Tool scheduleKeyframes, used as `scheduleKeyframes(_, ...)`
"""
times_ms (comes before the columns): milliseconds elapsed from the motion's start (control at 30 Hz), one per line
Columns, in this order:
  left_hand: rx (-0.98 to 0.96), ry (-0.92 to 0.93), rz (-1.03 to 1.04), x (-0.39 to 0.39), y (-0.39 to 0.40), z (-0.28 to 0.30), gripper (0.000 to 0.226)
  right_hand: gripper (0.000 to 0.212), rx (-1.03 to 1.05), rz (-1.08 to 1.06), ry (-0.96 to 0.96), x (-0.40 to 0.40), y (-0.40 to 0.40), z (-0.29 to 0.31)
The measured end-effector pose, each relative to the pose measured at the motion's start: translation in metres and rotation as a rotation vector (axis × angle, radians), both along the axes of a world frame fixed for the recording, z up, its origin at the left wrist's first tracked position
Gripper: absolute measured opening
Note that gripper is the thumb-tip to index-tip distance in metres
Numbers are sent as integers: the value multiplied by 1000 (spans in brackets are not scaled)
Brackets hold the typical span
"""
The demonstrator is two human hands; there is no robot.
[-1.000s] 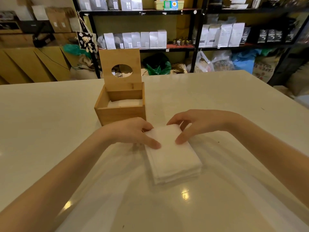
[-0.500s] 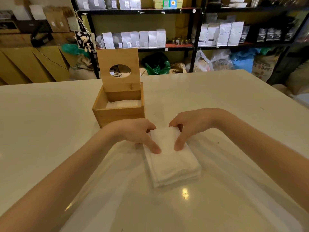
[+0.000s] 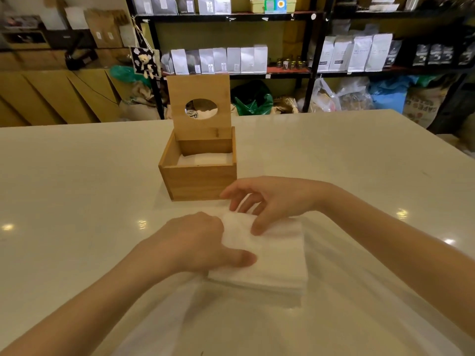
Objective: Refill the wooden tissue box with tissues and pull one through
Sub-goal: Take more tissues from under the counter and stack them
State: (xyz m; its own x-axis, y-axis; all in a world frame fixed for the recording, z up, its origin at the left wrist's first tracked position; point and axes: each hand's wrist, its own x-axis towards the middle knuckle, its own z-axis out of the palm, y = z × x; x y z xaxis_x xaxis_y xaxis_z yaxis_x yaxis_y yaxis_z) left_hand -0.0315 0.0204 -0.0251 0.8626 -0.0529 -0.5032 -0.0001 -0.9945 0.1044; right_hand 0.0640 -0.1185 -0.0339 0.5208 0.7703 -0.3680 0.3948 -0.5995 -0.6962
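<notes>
Both hands (image 3: 231, 227) on tissue stack (image 3: 272, 260)

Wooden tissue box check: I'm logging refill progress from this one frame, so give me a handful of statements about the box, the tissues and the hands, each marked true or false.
1. The wooden tissue box has its lid standing open. True.
2. The box is completely empty. False: some white tissues lie at its bottom.
3. The tissue stack rests on the table, in front of the box. True.
4. Only the right hand touches the stack. False: the left hand is on it too.
5. A tissue already sticks out through the lid's oval hole. False: nothing passes through it; only the background shows.
</notes>
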Motion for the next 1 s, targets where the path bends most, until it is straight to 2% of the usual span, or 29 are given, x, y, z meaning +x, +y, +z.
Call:
scheduleKeyframes(167,61,18,-18,-8,8,9,69,69,60,-48,-20,-5,-9,4)
scheduleKeyframes(300,-138,-110,-67,7,25,28,81,56,-4,-124,-140,-7,-42,24)
scheduleKeyframes(400,-281,-102,-161,20,25,27,71,54,-102,-151,-203,-11,-62,29)
scheduleKeyframes(500,-284,-68,-214,29,24,12,67,71,-193,-182,-216,-23,-63,24)
scheduleKeyframes(567,-262,-54,-229,33,25,4,69,75,-221,-207,-208,-30,-59,19)
scheduleKeyframes(800,-207,-14,-271,33,32,-9,67,48,-269,-217,-206,-40,-53,9)
scheduleKeyframes(1000,-203,-40,-271,38,29,-13,70,47,-321,-173,-239,-37,-46,9)
